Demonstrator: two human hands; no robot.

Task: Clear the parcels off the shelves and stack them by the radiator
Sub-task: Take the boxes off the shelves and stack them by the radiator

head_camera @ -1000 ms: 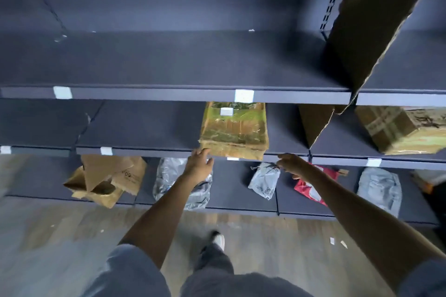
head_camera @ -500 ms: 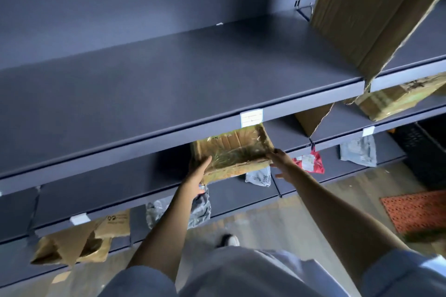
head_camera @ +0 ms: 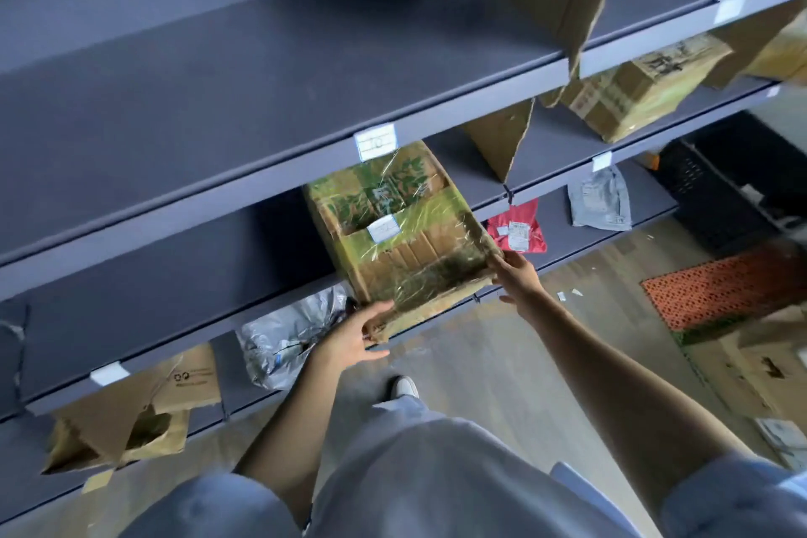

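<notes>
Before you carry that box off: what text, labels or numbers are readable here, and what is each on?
No text can be read for certain.
Shelf-edge tag: handwriting, blurred.
White sticker on the taped box: unreadable.
Red mailer label: too small.
Grey mailer label: too small.
Paper bag: recycling symbol, print too small.

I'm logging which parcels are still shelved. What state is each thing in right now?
Taped cardboard box: partly pulled off the middle shelf, held at both near corners.
Left hand: grips the box's near left corner.
Right hand: holds the box's near right corner.
Silver bag: lying crumpled on the bottom shelf.
Red mailer: lying flat on the bottom shelf.
Grey mailer: lying flat on the bottom shelf.
Top shelf: bare.
</notes>
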